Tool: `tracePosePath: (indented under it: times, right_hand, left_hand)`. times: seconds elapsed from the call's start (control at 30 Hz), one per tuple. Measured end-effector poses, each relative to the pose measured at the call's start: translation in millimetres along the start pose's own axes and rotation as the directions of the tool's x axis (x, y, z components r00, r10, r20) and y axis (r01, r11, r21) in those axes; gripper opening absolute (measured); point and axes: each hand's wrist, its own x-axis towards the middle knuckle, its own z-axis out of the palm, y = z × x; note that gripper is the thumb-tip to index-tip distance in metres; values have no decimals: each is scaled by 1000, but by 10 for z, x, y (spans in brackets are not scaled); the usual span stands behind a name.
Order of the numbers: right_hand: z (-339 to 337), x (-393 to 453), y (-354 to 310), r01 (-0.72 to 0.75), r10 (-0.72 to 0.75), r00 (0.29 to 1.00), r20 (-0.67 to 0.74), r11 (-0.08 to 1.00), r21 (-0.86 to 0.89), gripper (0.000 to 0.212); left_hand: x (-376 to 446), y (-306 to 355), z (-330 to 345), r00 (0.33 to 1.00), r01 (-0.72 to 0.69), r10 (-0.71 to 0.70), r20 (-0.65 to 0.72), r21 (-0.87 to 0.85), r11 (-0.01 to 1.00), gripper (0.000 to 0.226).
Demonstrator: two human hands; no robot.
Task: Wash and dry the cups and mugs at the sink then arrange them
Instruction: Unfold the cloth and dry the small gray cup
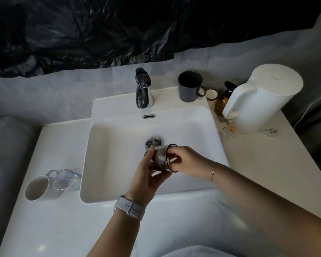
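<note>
Glass, smoky and dark-rimmed: the cup (161, 157) lies on its side above the sink (119, 164), close to the drain (153, 141). Left-hand fingers (152, 152) curl round its body, gripping it; the left hand (146, 175) wears a white watch (129, 207). Right-hand fingers (174, 154) reach into its mouth, and whether they grasp anything there cannot be told; the right hand (187, 161) wears a thin bracelet (212, 173). On the desk (54, 219) to the left stand a white mug (37, 187) and a clear glass (66, 179), touching. Behind, beside the tap (143, 89), stands a grey mug (190, 86); a white kettle (261, 97) stands to the right.
</note>
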Motion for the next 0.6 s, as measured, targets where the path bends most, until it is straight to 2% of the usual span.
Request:
tracePosePath:
  times: [0.07,0.13,0.17,0.23,0.3,0.37,0.43,0.47,0.53,0.6]
  right_hand:
    - [47,1,67,-83,81,996,26,993,84,40]
    - [118,-2,143,-173,176,984,-2,969,179,42]
    - [142,-8,182,-223,237,971,-12,931,288,37]
    - [178,-31,181,-287,330,944,21,786,548,30]
    - [181,-67,165,-294,306,945,112,651,700,31]
    - [174,-126,116,-261,212,963,164,599,757,37]
    - [176,-169,57,-237,187,971,150,660,713,45]
    - [173,-175,45,-236,209,971,119,736,635,46]
    - [139,-187,40,-202,200,979,43,907,370,42]
    - [37,-188,-16,-165,161,985,67,984,67,31]
  left_hand:
    - [-20,47,-52,999,47,-46,-6,130,990,33]
    - [-38,61,-91,999,31,-27,-19,297,954,35]
    - [-38,52,-109,1000,-19,23,-7,384,923,36]
    - [-45,27,-120,986,-164,159,53,505,848,35]
    - [-51,21,-100,955,-290,280,102,535,793,35]
    - [-59,67,-41,941,-319,329,77,518,793,31]
    - [-42,119,11,967,-205,253,-24,516,832,28]
    - [-32,144,31,983,-108,170,-75,514,851,29]
    - [-30,174,73,992,79,-22,-127,471,878,32]
    - [-33,187,119,971,236,-204,-123,366,900,31]
